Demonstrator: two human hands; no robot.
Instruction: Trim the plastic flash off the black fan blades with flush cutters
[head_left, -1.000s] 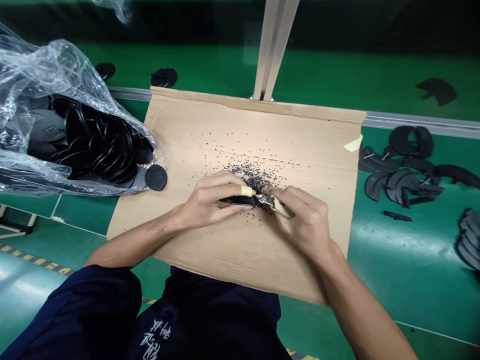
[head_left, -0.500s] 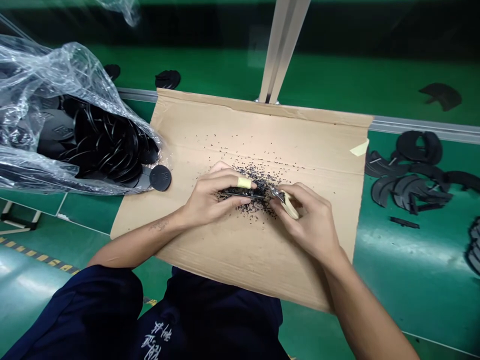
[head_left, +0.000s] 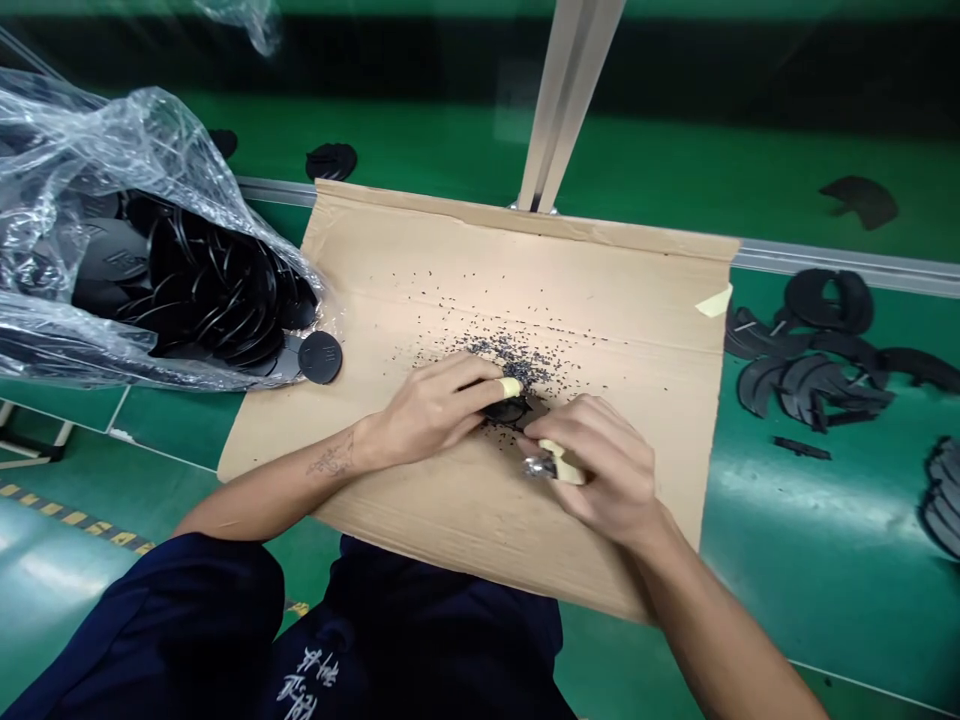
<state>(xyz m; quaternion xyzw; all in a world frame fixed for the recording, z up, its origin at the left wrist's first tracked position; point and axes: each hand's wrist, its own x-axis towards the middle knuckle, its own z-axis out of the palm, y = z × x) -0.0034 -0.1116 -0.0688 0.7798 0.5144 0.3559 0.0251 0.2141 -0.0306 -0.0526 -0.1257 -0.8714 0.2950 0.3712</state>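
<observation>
My left hand (head_left: 435,408), with a yellow cot on one fingertip, is closed round a flat black plastic disc (head_left: 507,409) held low over a sheet of cardboard (head_left: 420,250). Close beside it, my right hand (head_left: 600,465) grips a small cutting tool (head_left: 551,464) with a cream handle and a metal tip that points left, just below the disc. A scatter of tiny black shavings (head_left: 510,352) lies on the cardboard behind both hands.
A clear plastic bag (head_left: 112,240) full of black discs lies at the left, one loose disc (head_left: 319,357) beside it. Black curved offcuts (head_left: 814,360) are heaped on the green bench at the right. A metal post (head_left: 562,100) rises behind the cardboard.
My right hand has drawn the tool down and toward me, away from the disc's edge. My left hand has turned the disc and lowered it slightly.
</observation>
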